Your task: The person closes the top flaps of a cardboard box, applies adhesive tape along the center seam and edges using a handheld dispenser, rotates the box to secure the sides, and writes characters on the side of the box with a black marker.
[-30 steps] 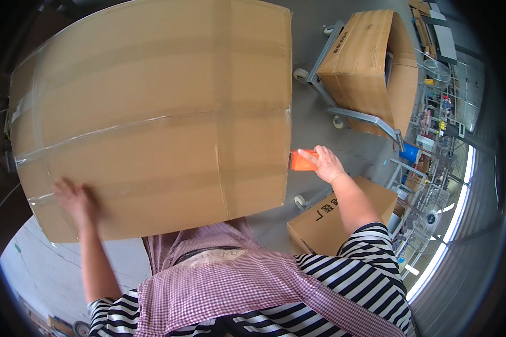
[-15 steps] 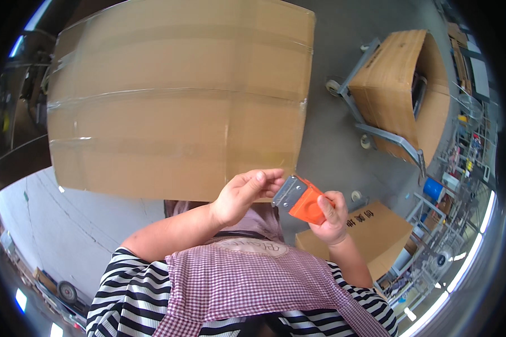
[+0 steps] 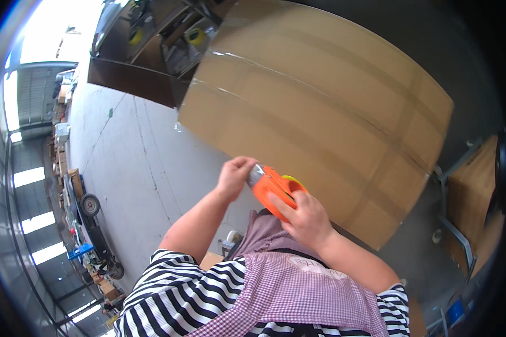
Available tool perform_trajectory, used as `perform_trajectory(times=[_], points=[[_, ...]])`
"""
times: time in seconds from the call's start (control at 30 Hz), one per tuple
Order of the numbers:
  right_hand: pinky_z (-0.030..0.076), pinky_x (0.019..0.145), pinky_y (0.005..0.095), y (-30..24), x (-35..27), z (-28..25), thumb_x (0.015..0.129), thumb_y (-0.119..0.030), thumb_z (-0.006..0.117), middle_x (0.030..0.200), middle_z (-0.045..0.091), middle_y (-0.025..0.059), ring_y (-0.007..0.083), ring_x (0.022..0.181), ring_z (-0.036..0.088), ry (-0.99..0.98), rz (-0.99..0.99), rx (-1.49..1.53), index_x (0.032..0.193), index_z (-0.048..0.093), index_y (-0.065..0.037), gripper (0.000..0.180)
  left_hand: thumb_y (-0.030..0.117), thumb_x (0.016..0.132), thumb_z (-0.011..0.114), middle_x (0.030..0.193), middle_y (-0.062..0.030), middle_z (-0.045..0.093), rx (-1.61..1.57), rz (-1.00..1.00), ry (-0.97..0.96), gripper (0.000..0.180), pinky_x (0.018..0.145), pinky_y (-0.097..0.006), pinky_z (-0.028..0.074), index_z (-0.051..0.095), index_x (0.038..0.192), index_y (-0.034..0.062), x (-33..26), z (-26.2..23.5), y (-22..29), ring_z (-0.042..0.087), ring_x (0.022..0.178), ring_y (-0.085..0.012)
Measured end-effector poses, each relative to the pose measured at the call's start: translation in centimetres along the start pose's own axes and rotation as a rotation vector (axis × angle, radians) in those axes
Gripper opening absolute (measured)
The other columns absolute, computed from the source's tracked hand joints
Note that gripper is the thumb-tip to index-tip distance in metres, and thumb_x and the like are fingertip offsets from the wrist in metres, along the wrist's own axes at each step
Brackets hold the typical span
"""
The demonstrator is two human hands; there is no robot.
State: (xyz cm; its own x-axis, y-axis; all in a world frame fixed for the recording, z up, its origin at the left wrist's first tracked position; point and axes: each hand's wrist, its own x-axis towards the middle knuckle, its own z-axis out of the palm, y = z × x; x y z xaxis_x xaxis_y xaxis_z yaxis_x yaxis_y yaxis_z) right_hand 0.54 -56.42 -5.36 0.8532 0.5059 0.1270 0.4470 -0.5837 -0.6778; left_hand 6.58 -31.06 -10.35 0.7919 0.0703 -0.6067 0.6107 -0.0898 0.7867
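My right hand point(image 3: 312, 220) is wrapped round an orange tape dispenser point(image 3: 272, 196) in front of my waist. A bit of yellow point(image 3: 294, 181), looking like the tape roll, shows at its far side. At the dispenser's metal front end point(image 3: 257, 174), the fingers of my left hand point(image 3: 233, 178) are pinched together. Whether a strip of tape lies between them is too small to make out. Just beyond both hands is the top of a large cardboard box point(image 3: 320, 112), with bands of clear tape across it.
Behind the box at far left stands a dark open-topped container point(image 3: 132, 78) with yellow tape rolls inside. To the right, a metal trolley point(image 3: 460, 238) carries an open carton point(image 3: 472, 191). A wheeled cart point(image 3: 95, 230) stands on the grey floor point(image 3: 124, 146) at left.
My view and body have turned left, so the box now appears further right and slanted. My left fingers have closed at the dispenser's front, and the dispenser has tipped in my right hand.
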Motion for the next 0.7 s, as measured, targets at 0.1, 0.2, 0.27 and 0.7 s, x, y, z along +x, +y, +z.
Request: perform_trajectory(times=[0.1,0.2,0.27,0.7], points=[[0.054,0.084,0.0424,-1.6,5.0,4.1,0.073,-0.016,0.078,0.106,0.052,0.0151,0.0328,0.094,0.059,-0.112,-0.007,0.002,0.14,0.058,-0.024,0.07,0.018,0.096,0.065,0.089,-0.0037,0.07,0.058,0.098,0.391,0.018,0.072,-0.028,0.048,0.074,0.099,0.0021,6.0,-12.0,-1.1,0.061,0.08,-0.0126],[0.054,0.083,0.0428,-2.2,4.9,5.0,0.071,-0.017,0.078,0.105,0.053,0.0152,0.0333,0.094,0.059,-0.141,0.009,0.01,0.137,0.059,-0.023,0.069,0.019,0.095,0.064,0.088,-0.0053,0.072,0.155,0.188,0.748,0.019,0.07,-0.031,0.049,0.075,0.096,0.0038,12.4,-24.5,-3.5,0.063,0.079,-0.0149],[0.054,0.083,0.0433,-1.1,1.8,3.7,0.068,-0.017,0.077,0.103,0.053,0.0149,0.0337,0.094,0.06,-0.161,0.078,-0.025,0.135,0.06,-0.023,0.069,0.022,0.093,0.065,0.087,-0.0079,0.074,0.396,0.173,0.862,0.019,0.072,-0.034,0.05,0.075,0.096,0.0059,15.0,-27.1,-3.2,0.066,0.08,-0.0187],[0.05,0.088,0.047,0.3,-18.8,-8.9,0.062,-0.006,0.076,0.111,0.054,0.0156,0.0384,0.101,0.057,-0.482,0.608,-0.467,0.135,0.059,-0.024,0.077,0.027,0.097,0.06,0.099,-0.0119,0.074,0.211,0.183,0.824,0.023,0.083,-0.036,0.052,0.075,0.1,0.0104,24.4,-26.7,-7.6,0.067,0.092,-0.0217]])
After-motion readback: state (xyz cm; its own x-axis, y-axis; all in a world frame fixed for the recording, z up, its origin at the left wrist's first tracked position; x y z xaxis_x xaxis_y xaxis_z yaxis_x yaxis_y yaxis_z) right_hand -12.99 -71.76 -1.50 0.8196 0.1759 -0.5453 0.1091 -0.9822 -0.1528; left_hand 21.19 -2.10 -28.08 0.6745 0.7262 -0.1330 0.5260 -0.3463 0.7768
